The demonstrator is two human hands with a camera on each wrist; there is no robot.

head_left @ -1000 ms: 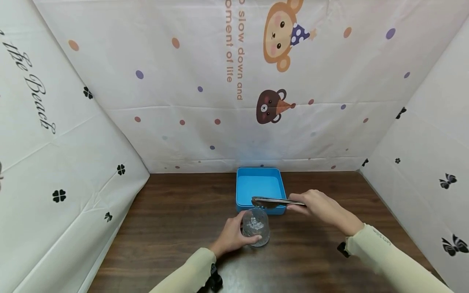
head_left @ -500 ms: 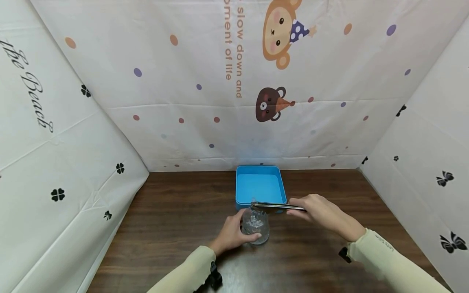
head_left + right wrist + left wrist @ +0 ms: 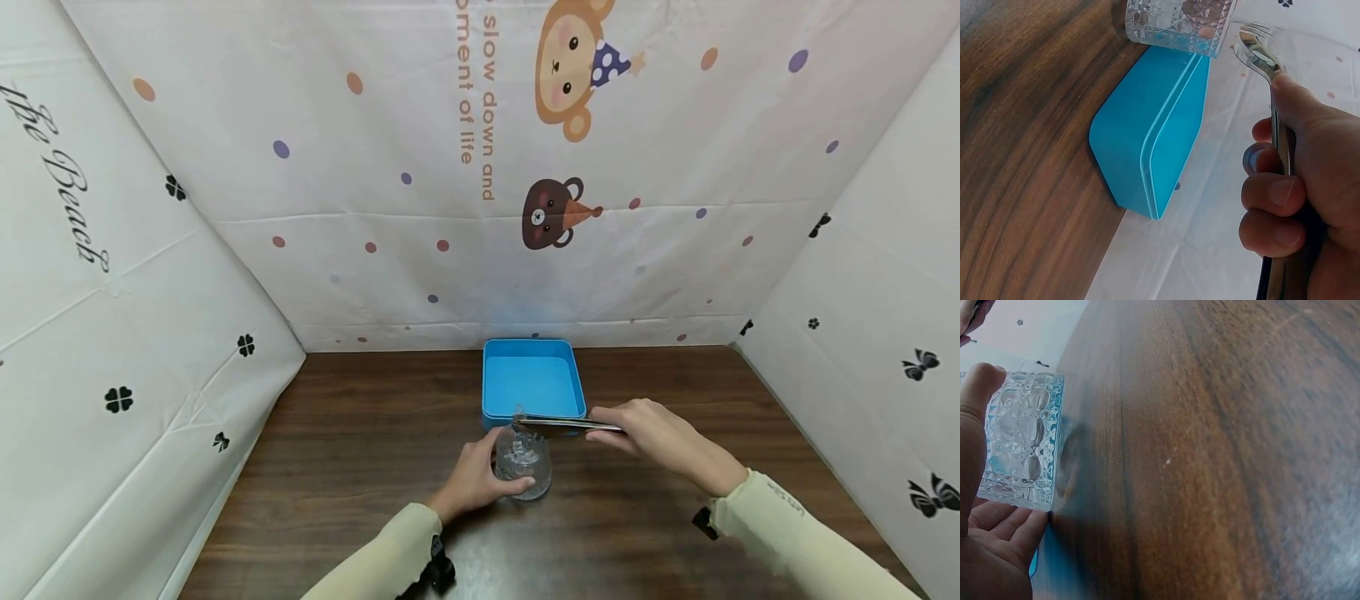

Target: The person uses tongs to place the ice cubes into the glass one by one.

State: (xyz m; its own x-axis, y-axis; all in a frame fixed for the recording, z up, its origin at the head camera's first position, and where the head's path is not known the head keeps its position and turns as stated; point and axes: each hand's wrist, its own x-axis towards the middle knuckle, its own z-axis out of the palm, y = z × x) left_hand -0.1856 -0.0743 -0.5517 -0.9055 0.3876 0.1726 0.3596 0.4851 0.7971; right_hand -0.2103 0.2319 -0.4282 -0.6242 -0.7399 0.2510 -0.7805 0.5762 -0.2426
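Note:
My left hand [image 3: 474, 473] grips an upright clear glass [image 3: 528, 471] on the table, thumb at the near side and fingers behind. The glass has a cut pattern [image 3: 1025, 434], and clear pieces show through it. In my right hand [image 3: 656, 433] is a pair of metal tongs [image 3: 567, 422], held almost level with its tips over the glass's mouth. A clear lump shows at the tips [image 3: 1261, 47] in the right wrist view; I cannot tell whether it is pinched between them.
Just behind the glass stands a shallow blue box [image 3: 531, 375] with nothing visible inside, on the dark wooden table [image 3: 375, 417]. White printed sheets [image 3: 420, 275] rise at the back and both sides.
Over the last second the tongs have turned edge-on and come down a little toward the glass's mouth, their arms closer together. My left hand and the glass stay in place.

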